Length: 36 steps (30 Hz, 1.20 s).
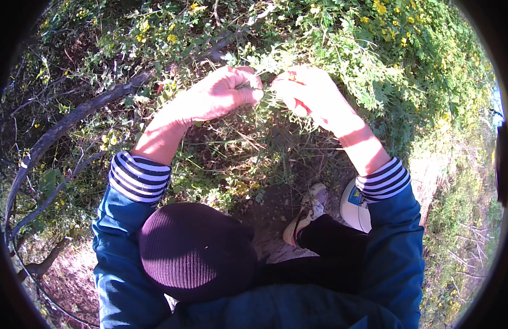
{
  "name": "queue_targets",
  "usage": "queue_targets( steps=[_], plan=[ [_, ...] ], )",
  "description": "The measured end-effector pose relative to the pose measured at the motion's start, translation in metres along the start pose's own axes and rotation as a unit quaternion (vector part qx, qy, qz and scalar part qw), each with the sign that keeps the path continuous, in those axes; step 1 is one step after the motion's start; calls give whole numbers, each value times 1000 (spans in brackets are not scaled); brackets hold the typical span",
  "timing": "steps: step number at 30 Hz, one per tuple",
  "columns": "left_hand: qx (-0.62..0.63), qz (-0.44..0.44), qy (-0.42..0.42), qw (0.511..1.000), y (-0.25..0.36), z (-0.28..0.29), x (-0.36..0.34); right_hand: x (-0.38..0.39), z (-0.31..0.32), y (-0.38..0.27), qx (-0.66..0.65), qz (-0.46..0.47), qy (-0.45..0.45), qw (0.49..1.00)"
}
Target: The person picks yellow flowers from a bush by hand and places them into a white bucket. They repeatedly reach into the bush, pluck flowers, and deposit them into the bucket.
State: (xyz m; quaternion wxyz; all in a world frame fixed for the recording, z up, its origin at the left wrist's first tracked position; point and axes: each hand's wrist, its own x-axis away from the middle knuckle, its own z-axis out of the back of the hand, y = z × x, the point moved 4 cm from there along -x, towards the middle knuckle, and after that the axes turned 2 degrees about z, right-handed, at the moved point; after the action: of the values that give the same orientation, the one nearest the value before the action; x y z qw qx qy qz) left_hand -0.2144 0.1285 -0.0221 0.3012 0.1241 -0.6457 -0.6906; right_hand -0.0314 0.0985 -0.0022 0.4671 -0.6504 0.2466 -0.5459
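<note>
Leafy green sprigs point(267, 60) sit pinched in our fisted left hand point(227, 90); our right hand point(306, 90), seemingly closed on them too, steadies them.

bare dirt ground point(276, 203), dry twigs and weeds on it, beige shoe point(306, 214), fallen branch point(73, 118)

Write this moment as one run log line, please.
left hand: closed on green sprig | right hand: pinching same sprig | around: yellow-flowered bush, bare branch

We are standing outdoors in wild scrub: yellow-flowered bushes point(374, 33) far ahead, bare dirt ground point(270, 205) near us.
</note>
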Motion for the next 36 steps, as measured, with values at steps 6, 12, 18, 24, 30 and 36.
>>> queue_targets(
  steps=[6, 12, 18, 24, 30, 36],
  plan=[
    [69, -41, 3, 997, 4, -4, -3, 9, 1, -8, 10, 92, 8, 996],
    [60, -32, 11, 998, 10, -2, 0, 8, 4, -1, -18, 80, 54, 995],
    [56, -30, 29, 998, 10, -2, 1, 9, 4, 6, -106, 56, 61, 991],
    [87, -27, 59, 994, 5, 4, 9, 11, 22, 5, -34, 82, 70, 994],
    [102, -21, 59, 993, 5, 2, 9, 12, -22, 30, -188, 5, -70, 980],
    [83, -6, 72, 994, 3, -2, 15, 10, -27, 30, -221, 23, -47, 974]
  ],
)
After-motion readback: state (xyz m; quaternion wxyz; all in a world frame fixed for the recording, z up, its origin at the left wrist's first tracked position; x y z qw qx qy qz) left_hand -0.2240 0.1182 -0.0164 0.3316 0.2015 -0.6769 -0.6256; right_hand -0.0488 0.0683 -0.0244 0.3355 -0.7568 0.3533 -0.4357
